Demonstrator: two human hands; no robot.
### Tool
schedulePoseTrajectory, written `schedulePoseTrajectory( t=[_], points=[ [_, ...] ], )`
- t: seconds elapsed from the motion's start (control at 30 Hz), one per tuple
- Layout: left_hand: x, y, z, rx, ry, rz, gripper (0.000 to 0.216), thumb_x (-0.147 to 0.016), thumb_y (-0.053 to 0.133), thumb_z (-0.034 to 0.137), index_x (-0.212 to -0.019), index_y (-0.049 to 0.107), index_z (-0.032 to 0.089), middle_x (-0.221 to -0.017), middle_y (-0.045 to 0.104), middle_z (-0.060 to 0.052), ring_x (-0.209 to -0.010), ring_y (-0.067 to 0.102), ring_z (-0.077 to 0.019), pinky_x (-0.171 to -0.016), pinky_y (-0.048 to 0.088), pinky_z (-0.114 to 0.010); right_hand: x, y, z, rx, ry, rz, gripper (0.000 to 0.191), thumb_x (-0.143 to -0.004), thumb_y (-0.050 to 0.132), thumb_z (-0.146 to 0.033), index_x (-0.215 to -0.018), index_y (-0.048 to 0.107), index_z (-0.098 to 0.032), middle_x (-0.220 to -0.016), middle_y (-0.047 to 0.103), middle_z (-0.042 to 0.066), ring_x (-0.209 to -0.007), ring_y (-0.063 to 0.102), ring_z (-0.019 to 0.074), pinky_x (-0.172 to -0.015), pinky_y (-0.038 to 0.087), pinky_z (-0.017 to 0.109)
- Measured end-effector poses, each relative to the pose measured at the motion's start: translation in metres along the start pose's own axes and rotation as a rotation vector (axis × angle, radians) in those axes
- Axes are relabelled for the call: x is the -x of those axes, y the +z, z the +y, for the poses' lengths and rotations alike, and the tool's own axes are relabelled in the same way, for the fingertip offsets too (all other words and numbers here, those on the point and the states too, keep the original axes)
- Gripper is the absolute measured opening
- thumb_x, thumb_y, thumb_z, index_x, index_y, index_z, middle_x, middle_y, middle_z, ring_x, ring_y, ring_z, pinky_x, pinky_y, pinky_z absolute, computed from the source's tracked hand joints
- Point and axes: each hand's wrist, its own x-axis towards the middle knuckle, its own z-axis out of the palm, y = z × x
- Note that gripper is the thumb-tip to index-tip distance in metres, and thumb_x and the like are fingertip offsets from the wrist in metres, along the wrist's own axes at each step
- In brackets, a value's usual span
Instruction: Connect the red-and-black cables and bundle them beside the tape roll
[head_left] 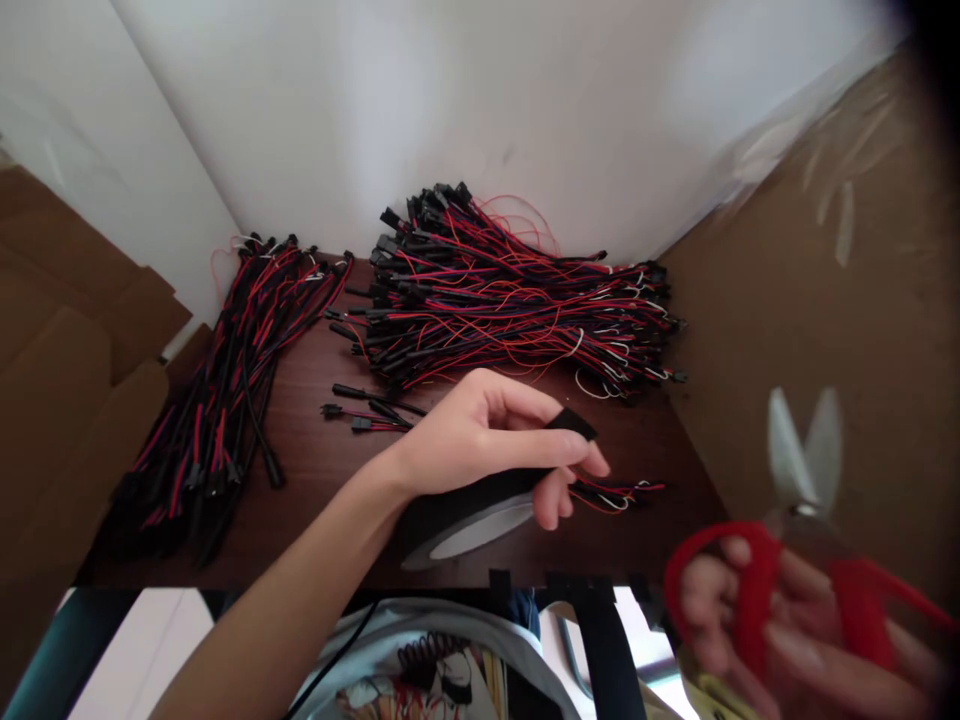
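My left hand (pixel 499 435) is closed round a roll of black tape (pixel 465 525), with the tape's free end (pixel 574 425) pinched between thumb and finger. At the lower right, my right hand (pixel 795 620) has its fingers in the red handles of a pair of scissors (pixel 804 500). The blades are spread apart and point upward, slightly smeared by motion. Beneath and behind my left hand, a few wires with black connectors (pixel 367 415) lie on the brown table (pixel 307 470); their other ends (pixel 619 495) come out to the right of my fingers.
A large pile of red and black wires (pixel 510 300) lies against the white wall (pixel 450 100). Another bundle (pixel 232 390) is at the left, beside a cardboard box (pixel 67 340). A cardboard panel (pixel 825 280) stands at right. Short black strips (pixel 555 582) hang on the front edge, above an open bag (pixel 382 620).
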Motion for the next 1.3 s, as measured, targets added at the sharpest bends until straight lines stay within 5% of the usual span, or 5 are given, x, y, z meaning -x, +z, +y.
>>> schedulePoseTrajectory(
  t=[0.13,0.4,0.67,1.07,1.3],
  points=[
    [0.006,0.0,0.017,-0.313,-0.078,0.157,0.024,-0.084,0.059,0.021,-0.064,0.068,0.013,-0.051,0.066,-0.002,-0.056,0.062,-0.013,-0.073,0.052,-0.027,-0.046,0.035,-0.042,0.281,-0.428,0.156,0.025,-0.072,0.078,-0.031,-0.085,0.057,-0.024,-0.084,0.07,0.005,-0.067,0.065,0.0174,-0.051,0.052,0.025],
    [0.0,0.003,0.026,-0.612,-0.159,0.151,0.031,-0.087,0.052,0.025,-0.062,0.066,0.012,-0.061,0.071,-0.006,-0.057,0.058,-0.0123,-0.058,0.042,-0.022,-0.089,0.112,-0.078,0.447,-0.512,0.005,0.034,-0.07,0.08,-0.033,-0.087,0.053,-0.022,-0.078,0.068,-0.001,-0.063,0.064,0.0125,-0.054,0.053,0.022],
    [-0.004,-0.012,0.019,-0.516,-0.135,0.044,0.002,-0.071,0.066,0.014,-0.072,0.068,0.013,-0.07,0.07,0.0,-0.064,0.058,-0.011,-0.059,0.041,-0.021,-0.091,0.107,-0.078,0.425,-0.538,0.029,0.035,-0.071,0.077,-0.033,-0.085,0.046,-0.024,-0.074,0.064,-0.002,-0.059,0.061,0.0122,-0.05,0.049,0.022],
    [-0.011,-0.018,0.014,-0.385,-0.147,-0.054,0.02,-0.065,0.063,0.009,-0.084,0.071,0.013,-0.082,0.075,-0.003,-0.086,0.067,-0.0188,-0.082,0.05,-0.03,-0.091,0.102,-0.078,0.438,-0.531,0.066,0.037,-0.07,0.078,-0.032,-0.085,0.046,-0.022,-0.074,0.065,0.0,-0.06,0.061,0.0132,-0.051,0.049,0.024],
    [-0.013,-0.022,0.007,-0.362,-0.255,0.035,0.031,-0.06,0.07,0.019,-0.089,0.059,0.014,-0.077,0.068,-0.003,-0.076,0.062,-0.0188,-0.068,0.047,-0.03,-0.09,0.109,-0.091,0.533,-0.548,0.043,0.032,-0.071,0.076,-0.031,-0.082,0.048,-0.022,-0.073,0.063,-0.001,-0.063,0.061,0.0137,-0.057,0.051,0.025]
  ],
)
